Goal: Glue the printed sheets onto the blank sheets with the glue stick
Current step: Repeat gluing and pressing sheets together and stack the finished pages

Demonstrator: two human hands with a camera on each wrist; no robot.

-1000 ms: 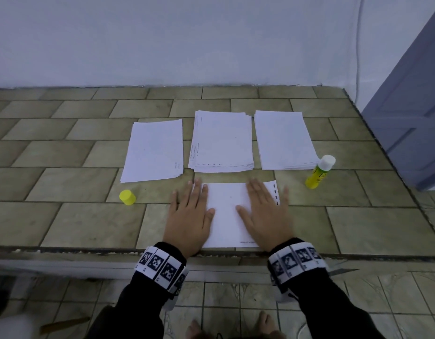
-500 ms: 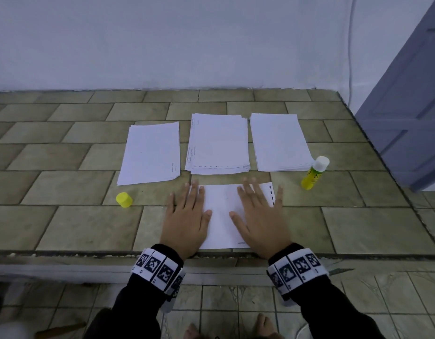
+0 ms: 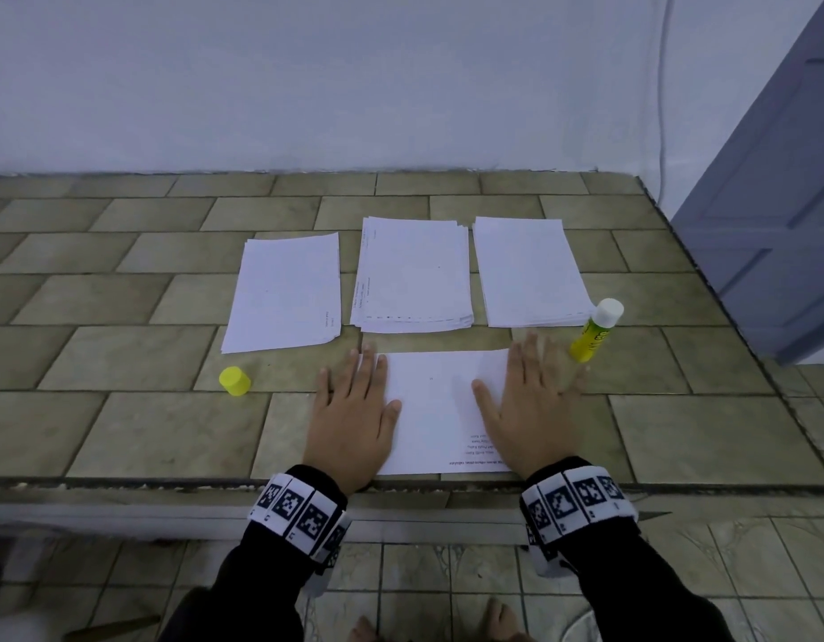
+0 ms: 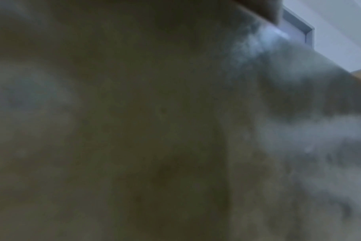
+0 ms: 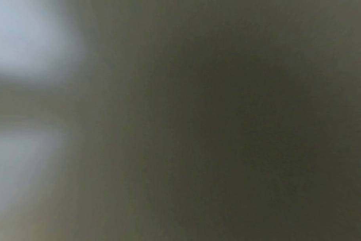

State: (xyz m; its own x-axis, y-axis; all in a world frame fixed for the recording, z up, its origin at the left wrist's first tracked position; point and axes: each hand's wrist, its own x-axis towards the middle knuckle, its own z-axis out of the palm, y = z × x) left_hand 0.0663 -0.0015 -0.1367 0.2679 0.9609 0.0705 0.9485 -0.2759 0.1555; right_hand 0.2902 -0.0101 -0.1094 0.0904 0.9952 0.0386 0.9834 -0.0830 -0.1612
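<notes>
On the tiled ledge (image 3: 123, 424), left to right: yellow cap (image 3: 234, 381) at 9 o'clock of the near sheet (image 3: 440, 405); left hand (image 3: 352, 421), fingers straight, flat on that sheet's left edge; right hand (image 3: 530, 410), fingers spread and flat on its right edge. At 12 o'clock lie three paper stacks (image 3: 414, 275). Glue stick (image 3: 596, 329), uncapped, stands at 2 o'clock. Both wrist views are blurred.

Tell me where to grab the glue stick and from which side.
Grip the glue stick round its yellow barrel, below the white top. It stands tilted at the right stack's near corner, so come from its open right side with the right hand.
</notes>
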